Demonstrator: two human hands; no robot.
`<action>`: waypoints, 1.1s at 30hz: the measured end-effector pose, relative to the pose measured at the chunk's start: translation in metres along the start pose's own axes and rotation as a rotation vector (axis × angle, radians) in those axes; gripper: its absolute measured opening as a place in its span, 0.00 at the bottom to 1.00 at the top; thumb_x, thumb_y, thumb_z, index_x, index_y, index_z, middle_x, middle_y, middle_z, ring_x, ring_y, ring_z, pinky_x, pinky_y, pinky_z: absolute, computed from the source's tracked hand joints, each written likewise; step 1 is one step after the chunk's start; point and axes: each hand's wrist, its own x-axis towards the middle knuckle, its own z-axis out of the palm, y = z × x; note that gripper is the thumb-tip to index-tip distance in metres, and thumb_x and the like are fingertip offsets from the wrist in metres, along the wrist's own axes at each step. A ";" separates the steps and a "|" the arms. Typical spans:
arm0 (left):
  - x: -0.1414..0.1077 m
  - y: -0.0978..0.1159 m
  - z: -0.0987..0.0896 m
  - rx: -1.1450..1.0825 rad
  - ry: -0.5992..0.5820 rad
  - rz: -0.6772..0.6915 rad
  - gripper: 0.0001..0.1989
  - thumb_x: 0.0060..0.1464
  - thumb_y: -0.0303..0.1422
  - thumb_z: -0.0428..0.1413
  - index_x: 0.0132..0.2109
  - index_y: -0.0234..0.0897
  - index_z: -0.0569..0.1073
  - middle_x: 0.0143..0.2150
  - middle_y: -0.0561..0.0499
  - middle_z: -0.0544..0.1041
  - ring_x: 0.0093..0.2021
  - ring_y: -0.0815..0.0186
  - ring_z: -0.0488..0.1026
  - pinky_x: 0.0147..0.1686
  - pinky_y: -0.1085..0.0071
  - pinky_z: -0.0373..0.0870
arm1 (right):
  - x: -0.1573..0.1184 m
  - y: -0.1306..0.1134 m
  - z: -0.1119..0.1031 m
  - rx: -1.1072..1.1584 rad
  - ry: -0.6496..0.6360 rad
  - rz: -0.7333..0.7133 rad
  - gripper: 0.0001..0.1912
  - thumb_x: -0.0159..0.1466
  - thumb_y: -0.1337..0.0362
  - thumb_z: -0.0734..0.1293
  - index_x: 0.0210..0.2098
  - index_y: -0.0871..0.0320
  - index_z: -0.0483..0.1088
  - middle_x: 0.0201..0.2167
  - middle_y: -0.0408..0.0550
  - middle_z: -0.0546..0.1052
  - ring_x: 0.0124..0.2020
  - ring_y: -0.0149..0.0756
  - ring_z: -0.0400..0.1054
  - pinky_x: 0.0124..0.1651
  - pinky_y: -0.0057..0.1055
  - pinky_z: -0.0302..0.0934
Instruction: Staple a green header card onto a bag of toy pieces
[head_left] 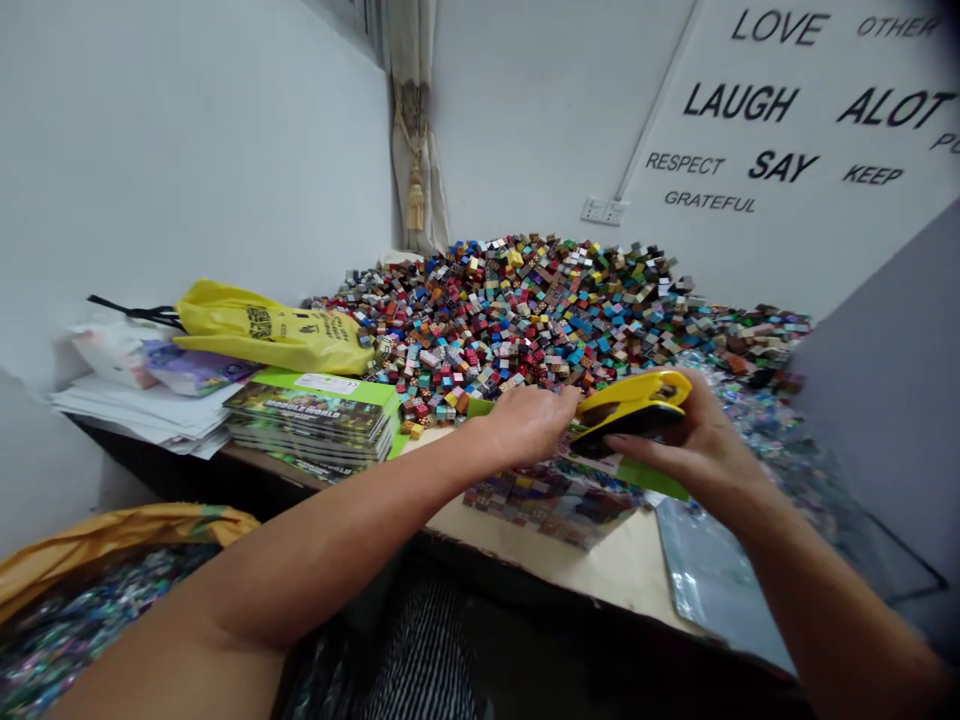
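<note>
My right hand (709,440) is wrapped round a yellow and black stapler (636,395), thumb below and fingers over the top. The stapler's jaw end points left, at the green header card (654,478) on top of a clear bag (551,508) filled with small patterned cubes. The bag stands upright near the table's front edge. My left hand (532,422) is closed on the card at the bag's top, close to the stapler's front end. Its fingertips are partly hidden, and the stapler hides some of the card.
A large heap of colourful cubes (525,310) covers the back of the table. Left are stacked printed green cards (311,420), a yellow bag (270,330) and papers (150,410). Clear plastic bags (712,580) lie right. An orange-rimmed sack (127,520) stands at lower left.
</note>
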 end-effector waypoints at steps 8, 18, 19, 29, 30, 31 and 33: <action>0.003 -0.002 0.004 -0.069 0.025 0.003 0.26 0.58 0.35 0.48 0.62 0.35 0.58 0.43 0.39 0.79 0.41 0.53 0.76 0.38 0.61 0.70 | 0.009 0.003 0.007 -0.151 -0.148 0.086 0.30 0.49 0.54 0.77 0.44 0.51 0.60 0.38 0.46 0.75 0.39 0.45 0.73 0.39 0.39 0.71; 0.005 -0.001 -0.001 -0.093 -0.026 0.013 0.22 0.60 0.37 0.48 0.58 0.32 0.63 0.43 0.37 0.79 0.42 0.50 0.76 0.39 0.59 0.70 | 0.015 -0.003 0.015 -0.617 -0.181 0.117 0.33 0.47 0.48 0.73 0.48 0.54 0.63 0.41 0.53 0.76 0.43 0.55 0.71 0.45 0.46 0.63; 0.005 -0.001 -0.002 -0.090 -0.027 0.011 0.21 0.60 0.36 0.48 0.58 0.33 0.64 0.43 0.37 0.79 0.42 0.50 0.76 0.38 0.59 0.70 | 0.015 -0.002 0.016 -0.642 -0.163 0.118 0.33 0.46 0.48 0.73 0.48 0.55 0.63 0.40 0.53 0.77 0.43 0.55 0.71 0.44 0.46 0.62; 0.003 0.005 -0.011 -0.085 -0.055 -0.075 0.35 0.40 0.49 0.64 0.53 0.37 0.66 0.48 0.43 0.77 0.45 0.50 0.75 0.40 0.60 0.72 | 0.018 0.003 0.011 -0.606 -0.138 0.034 0.27 0.48 0.52 0.74 0.44 0.54 0.66 0.35 0.49 0.78 0.38 0.50 0.74 0.37 0.38 0.64; 0.002 0.007 -0.009 -0.075 -0.032 -0.095 0.32 0.43 0.49 0.63 0.52 0.37 0.67 0.48 0.43 0.78 0.44 0.51 0.76 0.41 0.59 0.72 | 0.018 0.004 0.011 -0.612 -0.133 0.030 0.27 0.48 0.52 0.74 0.44 0.54 0.67 0.35 0.49 0.78 0.38 0.50 0.74 0.37 0.38 0.64; 0.002 0.009 -0.008 -0.060 -0.019 -0.104 0.30 0.45 0.48 0.62 0.52 0.37 0.68 0.47 0.44 0.78 0.44 0.51 0.76 0.42 0.59 0.71 | 0.018 0.004 0.011 -0.625 -0.125 0.021 0.26 0.48 0.52 0.74 0.43 0.54 0.67 0.34 0.49 0.78 0.37 0.50 0.74 0.36 0.38 0.64; 0.000 0.012 -0.006 -0.023 -0.015 -0.112 0.27 0.47 0.46 0.60 0.51 0.37 0.69 0.45 0.45 0.79 0.44 0.51 0.76 0.44 0.58 0.71 | 0.016 0.004 0.012 -0.649 -0.111 -0.005 0.24 0.49 0.53 0.74 0.42 0.55 0.68 0.33 0.48 0.79 0.35 0.50 0.74 0.35 0.37 0.63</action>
